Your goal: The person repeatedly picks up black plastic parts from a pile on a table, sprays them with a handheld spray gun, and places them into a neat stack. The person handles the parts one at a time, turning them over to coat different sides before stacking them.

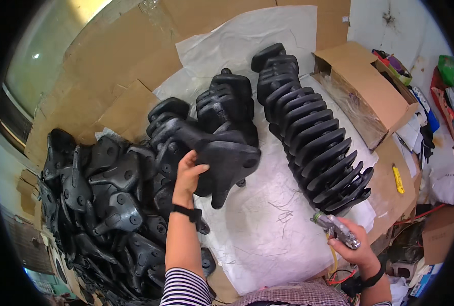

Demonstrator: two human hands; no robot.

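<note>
My left hand (187,176) is closed on the edge of a black moulded part (227,159), thumb uppermost. The part is broad and flat, with a stubby arm pointing toward me and a round recess near its right corner. It is held up in front of the stacked black parts (226,99). In my right hand (358,244) is a silver hand-held air tool (341,230) with a green ring at its front end. That tip points up and left, close to the near end of a long row of overlapping black parts (308,132).
A heap of similar black parts (119,206) fills the left side. White sheeting (267,239) covers the work surface. At the right are an open cardboard box (370,86) and a yellow utility knife (398,178). A yellow hose (333,255) runs below the tool.
</note>
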